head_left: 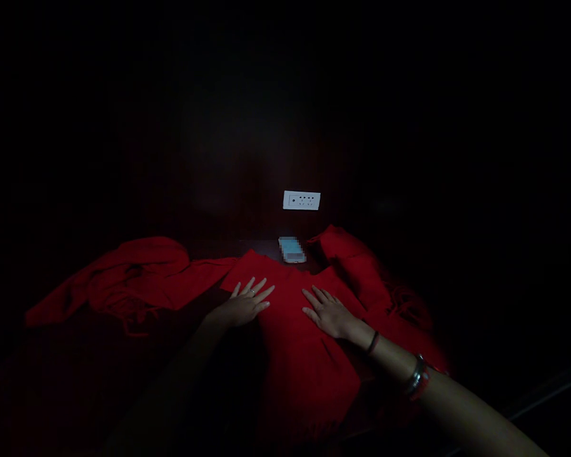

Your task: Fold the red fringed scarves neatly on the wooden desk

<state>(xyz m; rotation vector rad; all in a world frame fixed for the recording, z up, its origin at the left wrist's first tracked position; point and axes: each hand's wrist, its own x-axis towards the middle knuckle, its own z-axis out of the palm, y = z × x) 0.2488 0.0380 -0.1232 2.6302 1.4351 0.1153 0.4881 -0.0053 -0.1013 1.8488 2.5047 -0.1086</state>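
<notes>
A red cloth (288,343) lies spread on a dark surface in front of me, its near end hanging down or running into shadow. My left hand (245,304) rests on its left side, palm down, fingers spread, with a ring on one finger. On the right side lies my right hand (329,312), also flat with its fingers apart, a band and bracelets on the wrist. Neither hand grips the fabric. More red fabric with fringe is bunched at the left (137,273). Another fringed red heap (361,266) sits to the right.
Behind the cloth lies a phone-like device (292,249) with a blurred bright face. A white socket plate (301,200) is on the dark wall at the back. Much of the surroundings is too dark to make out.
</notes>
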